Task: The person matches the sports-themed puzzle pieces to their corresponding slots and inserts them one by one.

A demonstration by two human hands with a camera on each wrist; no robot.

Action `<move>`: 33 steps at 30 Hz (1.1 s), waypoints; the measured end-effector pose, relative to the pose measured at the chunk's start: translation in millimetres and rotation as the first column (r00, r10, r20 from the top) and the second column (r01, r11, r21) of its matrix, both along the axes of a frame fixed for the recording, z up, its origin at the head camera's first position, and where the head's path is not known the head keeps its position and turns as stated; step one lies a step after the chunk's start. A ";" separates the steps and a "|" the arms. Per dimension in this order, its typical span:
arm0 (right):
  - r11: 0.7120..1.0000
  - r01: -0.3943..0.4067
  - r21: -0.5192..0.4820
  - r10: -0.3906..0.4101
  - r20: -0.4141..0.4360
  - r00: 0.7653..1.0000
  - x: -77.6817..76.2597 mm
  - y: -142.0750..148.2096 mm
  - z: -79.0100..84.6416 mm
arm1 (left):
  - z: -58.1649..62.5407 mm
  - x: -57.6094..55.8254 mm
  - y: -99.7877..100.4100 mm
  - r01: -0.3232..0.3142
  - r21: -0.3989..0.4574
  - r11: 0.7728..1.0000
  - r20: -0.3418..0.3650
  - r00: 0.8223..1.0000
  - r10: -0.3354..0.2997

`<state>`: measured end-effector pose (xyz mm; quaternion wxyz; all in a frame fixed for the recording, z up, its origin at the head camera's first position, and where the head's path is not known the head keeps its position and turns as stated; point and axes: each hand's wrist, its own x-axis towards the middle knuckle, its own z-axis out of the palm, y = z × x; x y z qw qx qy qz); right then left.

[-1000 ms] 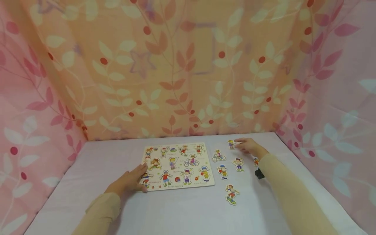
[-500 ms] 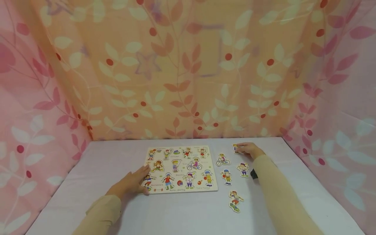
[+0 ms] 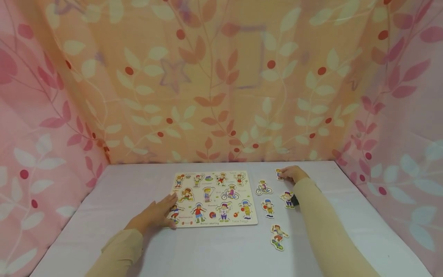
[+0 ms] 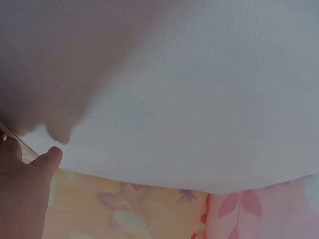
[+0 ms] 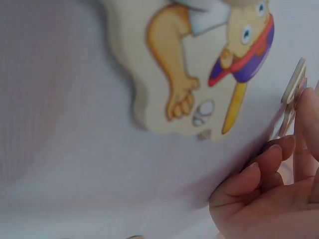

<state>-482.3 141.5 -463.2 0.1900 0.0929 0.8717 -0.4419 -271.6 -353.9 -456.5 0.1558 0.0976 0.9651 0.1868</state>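
Observation:
A pale wooden puzzle board (image 3: 194,225) with printed sports figures lies on the table. At its left edge rests my left hand (image 3: 157,212), fingers extended over the side and thumb at the front left corner. My right hand (image 3: 295,174) is at the far right, fingertips pinching a small figure-shaped puzzle piece (image 3: 278,174), partly covered by the fingers. In the right wrist view that piece (image 5: 295,87) shows nearly edge-on. Close to this hand lies a baseball-player piece (image 5: 174,64), with a purple and red cap.
Right of the board lie a cyclist piece (image 3: 263,187), a blue-capped piece with a red ball (image 3: 268,208) and a skateboarder piece (image 3: 278,237). A dark object (image 3: 295,200) shows at the right wrist. Floral curtains (image 3: 207,84) stand behind and beside the white-covered table (image 3: 207,254).
The head view has shifted slightly. My right hand and forearm have drawn in leftward over the far piece, covering more of it. My left hand keeps its place on the board.

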 end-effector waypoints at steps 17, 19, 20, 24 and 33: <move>0.976 0.111 -0.186 -0.140 -0.148 0.979 -90.9 48.9 -111.6 | 2.8 -0.6 1.8 0.022 0.041 0.999 0.005 1.000 -0.022; 0.970 0.152 -0.191 -0.181 -0.143 0.973 -52.4 28.4 -70.1 | 2.6 -1.9 1.7 0.029 0.035 0.999 0.010 1.000 -0.029; 0.968 0.168 -0.187 -0.196 -0.147 0.970 -33.6 18.0 -49.2 | 2.3 -2.8 1.6 0.033 0.031 0.999 0.009 0.999 -0.033; 0.963 0.184 -0.197 -0.212 -0.130 0.969 19.0 -10.6 7.1 | 1.0 -4.7 1.3 0.024 0.037 0.999 0.005 1.000 -0.024; 0.972 0.084 -0.220 -0.111 -0.115 0.987 46.5 -34.5 27.9 | -8.5 -3.3 10.1 0.059 -0.001 0.998 -0.062 0.996 -0.059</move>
